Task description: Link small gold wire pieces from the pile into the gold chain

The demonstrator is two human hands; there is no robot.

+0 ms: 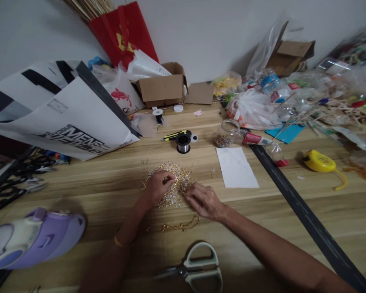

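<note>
A loose heap of small glittering gold and silver pieces (178, 177) lies on the wooden table; single pieces are too fine to name. My left hand (157, 187) rests on the heap's left side, thumb and fingers curled together, and what they may hold is hidden. At the lower right edge of the heap, my right hand (204, 200) has its fingertips pressed together on something too small to make out. Closer to me lies a gold chain (183, 225), untouched. Below it are scissors (198, 266) with pale handles, blades pointing left.
Behind the heap sit a wire spool (183, 143) and a yellow-black cutter knife (175, 135). White paper (238, 167), a jar of beads (227, 134) and a yellow tape measure (320, 161) lie right. At left are a purple bottle (53, 234) and a large paper bag (79, 118).
</note>
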